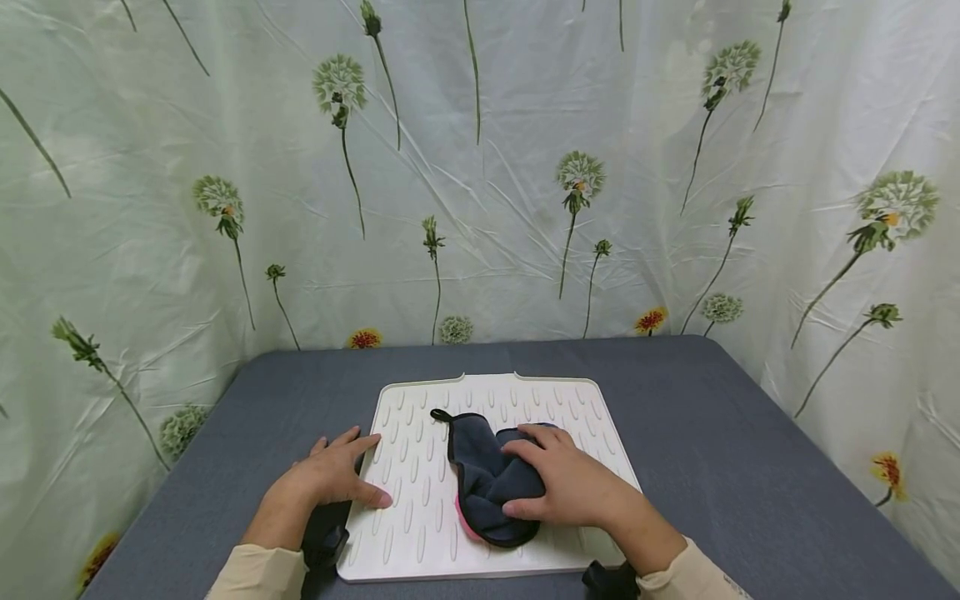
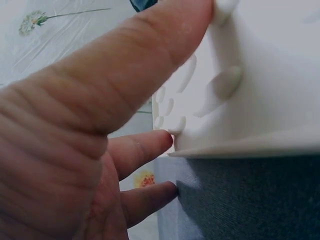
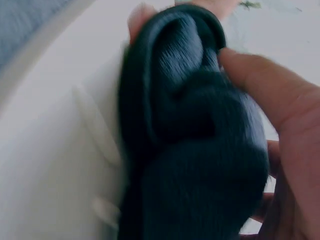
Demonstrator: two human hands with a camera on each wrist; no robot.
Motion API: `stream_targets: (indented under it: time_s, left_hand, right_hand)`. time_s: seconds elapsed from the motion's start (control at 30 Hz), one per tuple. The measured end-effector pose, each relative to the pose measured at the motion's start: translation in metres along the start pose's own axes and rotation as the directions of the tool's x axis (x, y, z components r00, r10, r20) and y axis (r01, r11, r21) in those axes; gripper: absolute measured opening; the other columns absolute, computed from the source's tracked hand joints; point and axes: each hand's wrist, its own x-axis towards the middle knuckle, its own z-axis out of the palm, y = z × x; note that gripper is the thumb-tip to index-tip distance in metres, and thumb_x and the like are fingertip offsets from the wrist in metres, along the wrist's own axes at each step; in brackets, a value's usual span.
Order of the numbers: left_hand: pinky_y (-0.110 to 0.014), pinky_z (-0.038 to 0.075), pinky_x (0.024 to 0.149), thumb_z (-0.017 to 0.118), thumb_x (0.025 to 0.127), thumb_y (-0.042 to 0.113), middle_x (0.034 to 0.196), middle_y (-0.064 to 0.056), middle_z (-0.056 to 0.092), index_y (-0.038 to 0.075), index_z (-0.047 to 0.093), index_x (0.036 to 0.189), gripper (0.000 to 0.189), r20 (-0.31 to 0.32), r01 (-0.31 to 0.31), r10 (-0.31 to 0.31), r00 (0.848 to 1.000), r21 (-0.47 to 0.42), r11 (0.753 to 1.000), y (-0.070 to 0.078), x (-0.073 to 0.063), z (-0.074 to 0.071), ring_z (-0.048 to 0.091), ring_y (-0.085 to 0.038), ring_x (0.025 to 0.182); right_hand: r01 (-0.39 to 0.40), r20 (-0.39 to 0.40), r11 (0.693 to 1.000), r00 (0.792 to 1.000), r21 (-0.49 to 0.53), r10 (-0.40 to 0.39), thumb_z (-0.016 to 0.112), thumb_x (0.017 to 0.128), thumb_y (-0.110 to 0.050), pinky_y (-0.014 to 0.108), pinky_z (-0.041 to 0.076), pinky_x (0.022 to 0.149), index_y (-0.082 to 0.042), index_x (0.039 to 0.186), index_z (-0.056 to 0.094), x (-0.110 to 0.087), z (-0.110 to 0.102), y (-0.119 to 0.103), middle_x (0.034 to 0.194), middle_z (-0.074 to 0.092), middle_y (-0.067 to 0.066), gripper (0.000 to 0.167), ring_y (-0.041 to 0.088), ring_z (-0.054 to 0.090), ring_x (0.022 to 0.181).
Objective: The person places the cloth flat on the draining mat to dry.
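Observation:
A white draining board with rows of raised ridges lies on the table. On it is a dark blue cleaning cloth with black edging and a hanging loop; a strip of pink shows along its lower left side. My right hand grips the cloth's right part, bunching it between thumb and fingers. In the right wrist view the cloth is folded up beside the thumb. At the board's left edge rests my left hand, fingers spread and thumb over the rim. The left wrist view shows those fingers along the edge.
A dark grey-blue cloth covers the table around the board. Behind and at both sides hangs a pale curtain printed with dandelions. Black wrist gear sits under the left wrist, near the board's front left corner.

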Motion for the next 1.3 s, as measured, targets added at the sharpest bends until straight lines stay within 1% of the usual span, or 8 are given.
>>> stream_targets:
  time_s: [0.23, 0.4, 0.6, 0.77, 0.87, 1.03, 1.13, 1.3]
  left_hand:
    - [-0.088, 0.016, 0.105, 0.081, 0.077, 0.062, 0.163, -0.031, 0.027, 0.013, 0.048, 0.153, 0.096, -0.029, -0.008, 0.009, 1.0, 0.063, 0.998, 0.01, -0.005, 0.0, 0.016, -0.069, 0.145]
    - [-0.087, 0.019, 0.105, 0.075, 0.084, 0.06, 0.164, -0.028, 0.028, 0.014, 0.056, 0.147, 0.081, -0.061, -0.088, 0.091, 0.994, 0.063, 0.994, 0.017, -0.011, -0.002, 0.02, -0.067, 0.145]
    - [-0.085, 0.02, 0.107, 0.074, 0.088, 0.055, 0.163, -0.022, 0.035, 0.018, 0.072, 0.125, 0.052, -0.133, -0.228, 0.228, 0.965, 0.016, 0.973, 0.035, -0.023, -0.001, 0.021, -0.065, 0.146]
    - [-0.086, 0.018, 0.107, 0.074, 0.09, 0.051, 0.16, -0.016, 0.042, 0.031, 0.076, 0.091, 0.02, -0.189, -0.318, 0.312, 0.931, -0.001, 0.948, 0.053, -0.031, 0.007, 0.019, -0.065, 0.147]
    - [-0.087, 0.016, 0.107, 0.074, 0.09, 0.051, 0.158, -0.014, 0.046, 0.035, 0.072, 0.077, 0.021, -0.202, -0.363, 0.353, 0.914, -0.014, 0.932, 0.063, -0.034, 0.014, 0.02, -0.065, 0.147]
    - [-0.088, 0.011, 0.107, 0.076, 0.087, 0.052, 0.156, -0.013, 0.048, 0.037, 0.07, 0.07, 0.024, -0.225, -0.406, 0.384, 0.895, -0.06, 0.912, 0.075, -0.036, 0.028, 0.017, -0.064, 0.149]
    - [-0.089, 0.007, 0.106, 0.078, 0.084, 0.053, 0.156, -0.013, 0.049, 0.038, 0.068, 0.065, 0.027, -0.236, -0.412, 0.384, 0.893, -0.084, 0.907, 0.08, -0.036, 0.036, 0.014, -0.062, 0.15]
    - [-0.09, 0.006, 0.105, 0.082, 0.081, 0.05, 0.155, -0.015, 0.05, 0.034, 0.066, 0.062, 0.029, -0.225, -0.401, 0.37, 0.901, -0.11, 0.909, 0.086, -0.036, 0.044, 0.013, -0.062, 0.15]
  right_hand:
    - [-0.084, -0.074, 0.996, 0.994, 0.017, 0.085, 0.067, 0.093, -0.056, 0.068, 0.038, 0.11, -0.015, 0.146, 0.055, 0.0, -0.021, 0.026, 0.156, 0.043, 0.023, 0.067, 0.05, 0.038, 0.143]
    - [-0.156, -0.133, 0.987, 0.98, -0.027, 0.151, 0.064, 0.1, -0.044, 0.069, 0.033, 0.111, -0.005, 0.137, 0.06, -0.003, -0.031, 0.05, 0.144, 0.053, 0.025, 0.054, 0.052, 0.045, 0.135]
    - [-0.16, -0.159, 0.985, 0.976, -0.068, 0.147, 0.055, 0.105, -0.031, 0.064, 0.035, 0.108, -0.005, 0.118, 0.069, -0.002, -0.027, 0.067, 0.123, 0.069, 0.017, 0.032, 0.04, 0.058, 0.125]
    - [-0.122, -0.236, 0.988, 0.967, -0.093, 0.097, 0.055, 0.105, -0.021, 0.063, 0.036, 0.106, -0.009, 0.104, 0.072, 0.003, -0.015, 0.073, 0.114, 0.072, 0.013, 0.021, 0.038, 0.061, 0.121]
    - [-0.129, -0.258, 0.988, 0.96, -0.083, 0.104, 0.057, 0.104, -0.02, 0.065, 0.031, 0.11, -0.009, 0.102, 0.074, 0.007, -0.009, 0.074, 0.116, 0.072, 0.015, 0.02, 0.04, 0.057, 0.126]
    - [-0.165, -0.252, 0.986, 0.955, -0.021, 0.155, 0.059, 0.104, -0.022, 0.067, 0.022, 0.117, -0.011, 0.094, 0.074, 0.01, -0.006, 0.071, 0.119, 0.071, 0.018, 0.022, 0.04, 0.053, 0.133]
    - [-0.16, -0.253, 0.987, 0.955, -0.01, 0.153, 0.058, 0.104, -0.02, 0.066, 0.021, 0.118, -0.009, 0.092, 0.074, 0.01, -0.006, 0.07, 0.118, 0.071, 0.019, 0.023, 0.04, 0.054, 0.132]
    - [-0.147, -0.255, 0.989, 0.957, -0.027, 0.135, 0.057, 0.102, -0.013, 0.068, 0.018, 0.118, -0.006, 0.099, 0.074, 0.01, -0.004, 0.069, 0.12, 0.071, 0.021, 0.018, 0.043, 0.051, 0.134]
